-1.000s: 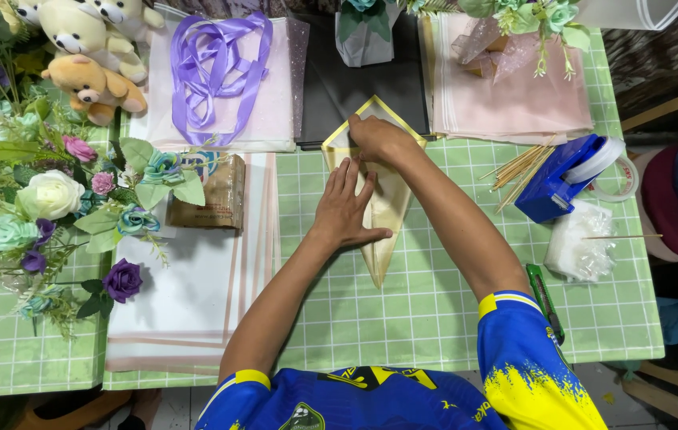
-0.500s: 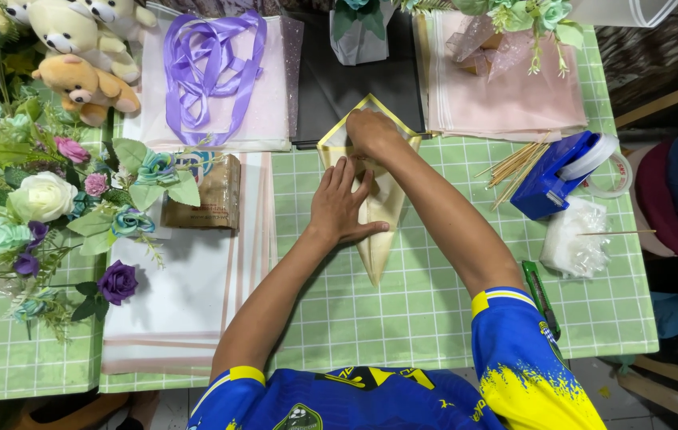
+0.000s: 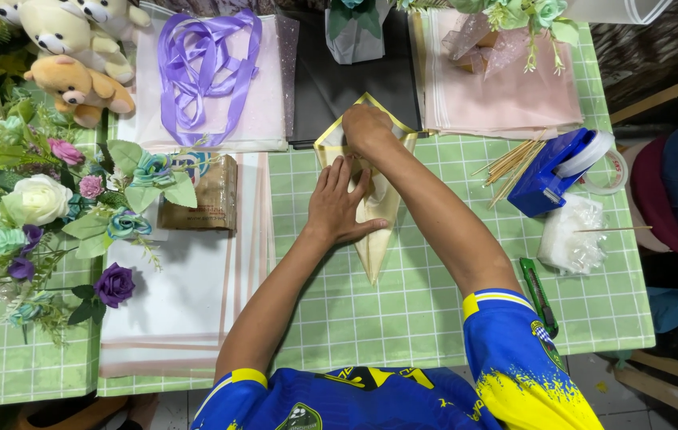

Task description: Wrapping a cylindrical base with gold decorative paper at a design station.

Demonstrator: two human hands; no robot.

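The cream sheet [image 3: 377, 231], folded to a long point, lies on the green table [image 3: 435, 318] — its tip toward the person, its wide gold-edged end away. The left hand [image 3: 339, 203] presses flat, fingers spread, on the middle. Farther out, the right hand [image 3: 367, 127] curls over the wide end, gripping the fold — the long axis runs hand to hand.

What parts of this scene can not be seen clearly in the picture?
- Head view: the left hand and right hand cover the middle of the cream folded sheet.
- The black sheet lies partly under the neighbouring wrapping sheets.
- The teddy bears are cut off by the top edge.
- The wooden sticks are too thin to count.
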